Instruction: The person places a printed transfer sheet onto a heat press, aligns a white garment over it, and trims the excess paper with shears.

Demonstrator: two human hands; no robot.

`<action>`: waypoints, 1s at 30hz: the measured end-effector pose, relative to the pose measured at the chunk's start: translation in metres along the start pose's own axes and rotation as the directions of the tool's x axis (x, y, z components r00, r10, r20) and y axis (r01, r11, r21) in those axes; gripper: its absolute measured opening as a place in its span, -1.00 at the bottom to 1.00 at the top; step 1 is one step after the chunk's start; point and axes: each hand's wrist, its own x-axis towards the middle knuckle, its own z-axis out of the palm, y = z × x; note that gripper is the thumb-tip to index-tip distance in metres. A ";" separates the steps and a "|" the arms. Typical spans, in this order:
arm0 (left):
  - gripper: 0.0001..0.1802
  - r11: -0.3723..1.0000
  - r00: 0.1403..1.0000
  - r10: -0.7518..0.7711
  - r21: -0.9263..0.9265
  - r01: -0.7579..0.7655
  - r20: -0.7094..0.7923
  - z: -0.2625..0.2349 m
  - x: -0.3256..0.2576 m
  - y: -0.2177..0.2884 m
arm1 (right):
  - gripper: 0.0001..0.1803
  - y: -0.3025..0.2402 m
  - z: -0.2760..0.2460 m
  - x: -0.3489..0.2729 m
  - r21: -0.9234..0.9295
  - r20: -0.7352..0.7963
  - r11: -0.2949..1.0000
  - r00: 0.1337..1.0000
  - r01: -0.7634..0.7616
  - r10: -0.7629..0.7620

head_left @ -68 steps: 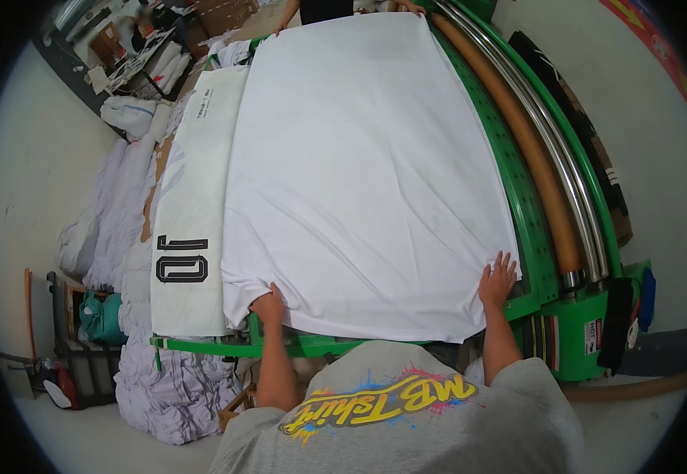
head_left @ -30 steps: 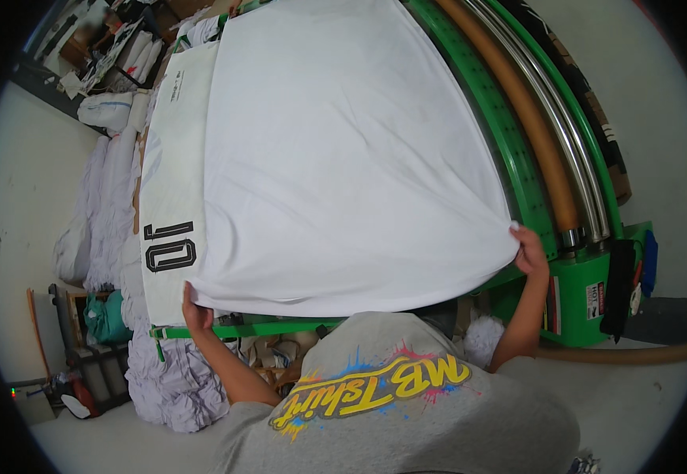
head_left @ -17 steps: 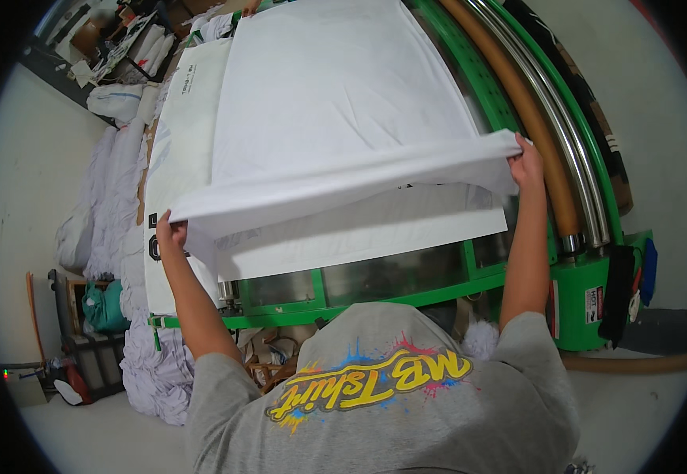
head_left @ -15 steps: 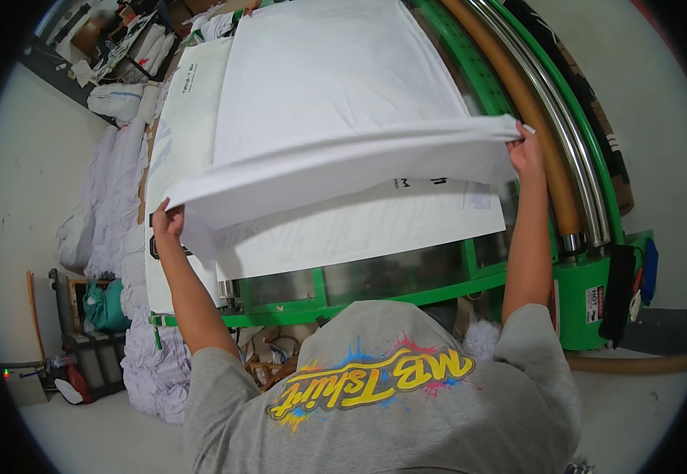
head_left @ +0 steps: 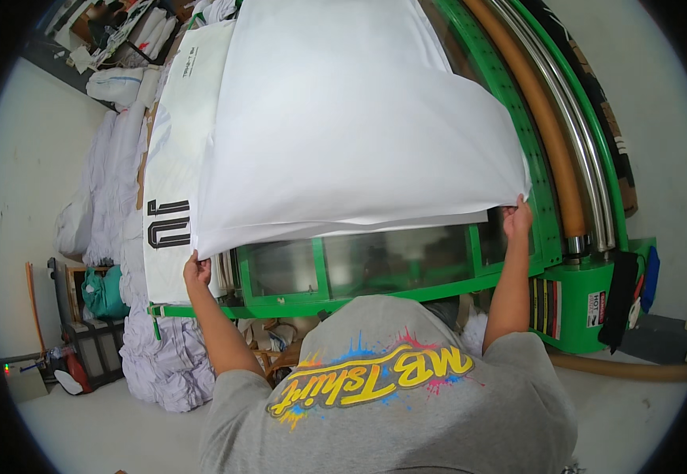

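Observation:
A broad sheet of white fabric (head_left: 343, 150) stretches away from me over the bed of a green-framed machine (head_left: 397, 283). My left hand (head_left: 197, 271) pinches its near left corner. At the near right corner, my right hand (head_left: 517, 219) grips the edge, and the cloth bulges up between there and the far side. Beneath the fabric lies white paper, of which a thin strip (head_left: 415, 224) shows along the near edge. Another white sheet with black print (head_left: 181, 134) runs along the left, partly covered by the cloth.
On the right are a brown roller (head_left: 553, 142) and shiny metal bars (head_left: 588, 158). Heaped white cloth (head_left: 166, 359) and rolls (head_left: 110, 189) line the left side. A green bag (head_left: 105, 291) sits near the left wall. A brown tube (head_left: 620, 369) lies on the floor at right.
Both hands have come down toward me, drawing the fabric's near edge closer. The cloth now covers most of the printed paper beneath, and its right side billows.

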 end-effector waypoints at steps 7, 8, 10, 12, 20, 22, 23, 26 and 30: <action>-0.54 0.530 0.826 0.557 0.805 -0.268 -0.092 0.026 -0.009 -0.053 | -0.52 0.055 0.025 -0.002 0.090 0.111 0.961 0.962 -0.260 0.250; -0.50 0.256 0.764 0.645 0.934 -0.250 0.028 0.040 -0.018 -0.062 | -0.53 0.059 0.032 -0.007 0.110 0.146 0.951 0.951 -0.288 0.271; -0.34 -0.106 0.786 0.551 0.958 -0.267 0.280 0.084 -0.051 -0.094 | -0.49 0.061 0.048 -0.019 0.054 0.241 0.956 0.933 -0.287 0.267; -0.20 -0.142 0.652 0.418 0.755 -0.641 0.632 0.093 -0.068 -0.109 | -0.47 0.074 0.089 -0.037 -0.003 0.313 0.956 0.908 -0.292 0.278; 0.10 -0.524 0.663 0.084 0.599 -0.606 0.744 0.149 -0.163 -0.185 | -0.56 0.155 0.176 -0.120 -0.325 0.366 0.946 0.923 0.006 0.120; 0.10 -0.539 0.659 0.115 0.604 -0.587 0.743 0.134 -0.160 -0.186 | -0.46 0.179 0.184 -0.172 -0.625 0.507 0.604 0.845 0.495 -0.168; 0.10 -0.544 0.650 0.120 0.597 -0.589 0.750 0.135 -0.161 -0.187 | -0.43 0.186 0.183 -0.190 -0.552 0.561 0.587 0.785 0.592 -0.264; 0.09 -0.537 0.644 0.107 0.589 -0.603 0.757 0.139 -0.162 -0.186 | -0.38 0.197 0.165 -0.201 -0.564 0.591 0.499 0.743 0.658 -0.313; 0.10 -0.541 0.664 0.062 0.584 -0.605 0.745 0.146 -0.171 -0.193 | -0.37 0.193 0.157 -0.181 -0.585 0.531 0.495 0.765 0.643 -0.365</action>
